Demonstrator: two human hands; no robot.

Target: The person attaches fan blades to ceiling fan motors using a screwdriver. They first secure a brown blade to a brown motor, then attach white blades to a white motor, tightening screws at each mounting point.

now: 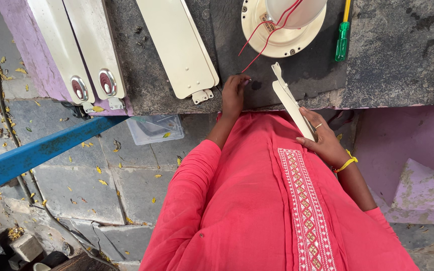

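Rough, dark stone slab [403, 50] is being used as a workbench, its flat top keeping the parts steady. One smooth cream fan blade [292, 103] is being gripped edge-up by the right hand [325, 140], while something small, too small to tell, is being pinched at the slab's edge by the left hand [233, 95] beside red wires [267, 40] trailing from the round cream motor housing [282, 22].

Bright, even daylight with soft shadows, sharp throughout, perhaps slightly stretched at the edges.
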